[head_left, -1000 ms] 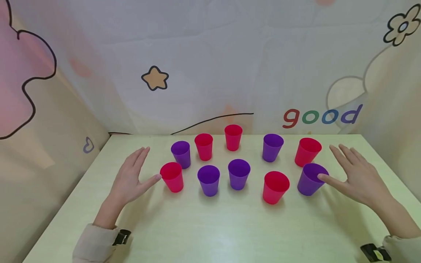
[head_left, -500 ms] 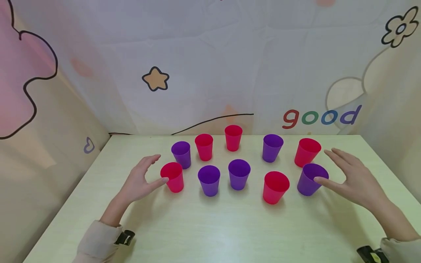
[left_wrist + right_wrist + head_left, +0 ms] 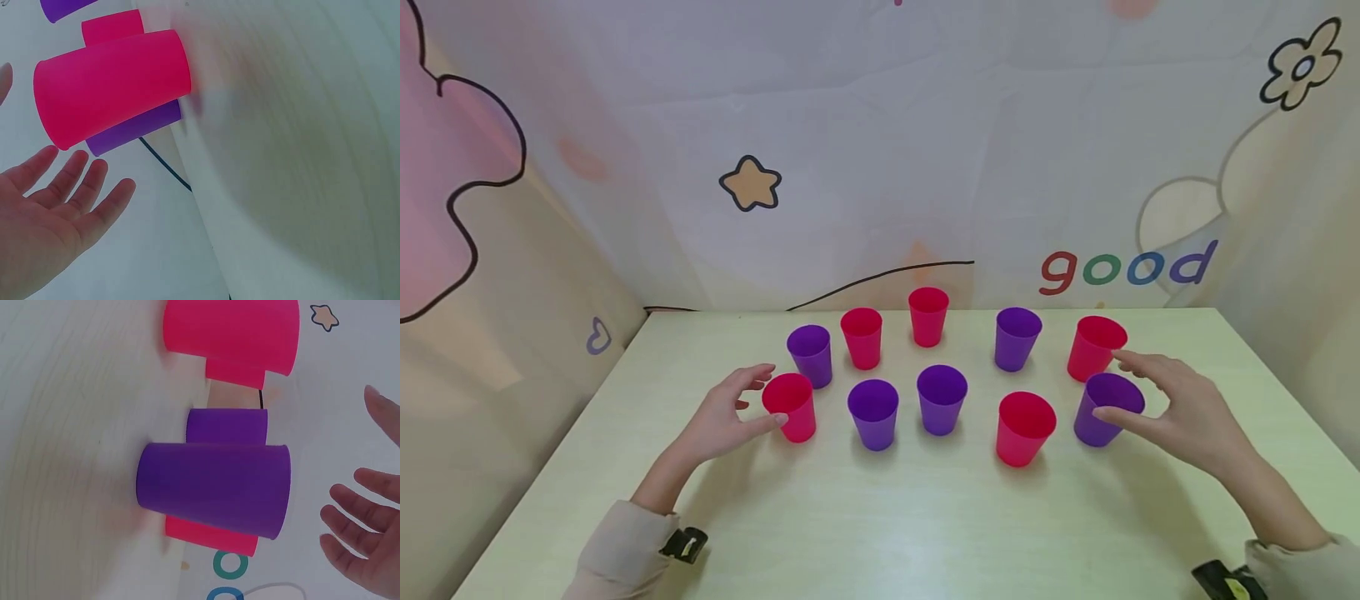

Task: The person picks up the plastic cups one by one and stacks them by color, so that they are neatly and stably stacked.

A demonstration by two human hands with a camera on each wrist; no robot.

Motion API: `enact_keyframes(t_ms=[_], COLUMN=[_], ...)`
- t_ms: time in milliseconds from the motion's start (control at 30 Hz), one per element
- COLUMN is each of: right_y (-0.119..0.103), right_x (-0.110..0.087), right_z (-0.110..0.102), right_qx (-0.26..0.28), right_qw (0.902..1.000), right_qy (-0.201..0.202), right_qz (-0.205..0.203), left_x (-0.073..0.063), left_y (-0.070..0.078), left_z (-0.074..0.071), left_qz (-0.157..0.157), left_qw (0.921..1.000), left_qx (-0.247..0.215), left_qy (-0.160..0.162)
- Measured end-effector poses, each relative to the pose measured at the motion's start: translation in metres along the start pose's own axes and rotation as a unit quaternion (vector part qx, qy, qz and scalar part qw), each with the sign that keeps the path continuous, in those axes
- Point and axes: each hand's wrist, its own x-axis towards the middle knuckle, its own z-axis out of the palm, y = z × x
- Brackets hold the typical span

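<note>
My left hand (image 3: 718, 425) hovers at the left side of a red cup (image 3: 793, 412), its thumb in front of the rim and its fingers spread and loosely bent. In the left wrist view a gap shows between most of these fingers and the red cup (image 3: 112, 87). On the right, my right hand (image 3: 1183, 417) is held around the near side of a purple cup (image 3: 1092, 425), thumb in front, fingers behind. The right wrist view shows the fingers apart from the purple cup (image 3: 215, 487). Both cups stand upright with their mouths up.
Several other cups stand between and behind: purple ones (image 3: 875, 421) (image 3: 942, 408) in the middle, a red one (image 3: 1025, 437) at front right, a red one (image 3: 1090, 354) behind the right purple cup. The pale table (image 3: 880, 525) ends at a printed cloth (image 3: 880, 167).
Both hands have moved inward toward their nearest cups, and their fingers have bent from a wide spread. The cups stay where they stood on the table.
</note>
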Motion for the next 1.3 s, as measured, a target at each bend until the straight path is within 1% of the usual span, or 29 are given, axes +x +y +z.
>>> enact_keyframes(t_ms=[100, 267, 367, 467, 533, 633, 767, 800, 1000, 1300], right_y=[-0.004, -0.009, -0.011, -0.013, -0.015, -0.018, -0.021, -0.022, -0.026, -0.026], right_x=[0.001, 0.000, -0.001, -0.001, -0.001, -0.001, -0.001, 0.000, 0.001, 0.000], right_z=[0.003, 0.010, 0.015, 0.020, 0.022, 0.026, 0.031, 0.032, 0.041, 0.054], right_qx=[0.015, 0.054, 0.077, 0.096, 0.105, 0.119, 0.127, 0.130, 0.146, 0.165], right_qw=[0.9998, 0.9985, 0.9969, 0.9952, 0.9943, 0.9926, 0.9899, 0.9892, 0.9858, 0.9798], right_qy=[0.009, 0.004, 0.005, 0.003, -0.004, -0.027, -0.059, -0.065, -0.078, -0.102], right_qz=[-0.010, -0.008, -0.016, -0.021, -0.016, 0.002, 0.022, 0.023, 0.025, 0.049], left_x=[0.002, 0.004, 0.003, 0.003, 0.003, 0.003, 0.004, 0.005, 0.004, 0.003], left_y=[0.000, 0.001, 0.001, 0.001, 0.001, 0.000, -0.002, -0.003, -0.004, -0.006], left_z=[0.001, 0.002, 0.003, 0.003, 0.003, 0.003, 0.004, 0.004, 0.005, 0.004], left_qz=[-0.004, -0.015, -0.021, -0.020, -0.016, -0.005, -0.001, -0.005, -0.015, -0.008], left_qw=[1.0000, 0.9997, 0.9995, 0.9994, 0.9995, 0.9997, 0.9998, 0.9998, 0.9997, 0.9998], left_qx=[0.004, 0.010, 0.013, 0.017, 0.017, 0.017, 0.014, 0.012, 0.007, 0.006], left_qy=[-0.008, -0.018, -0.022, -0.023, -0.022, -0.018, -0.016, -0.016, -0.018, -0.019])
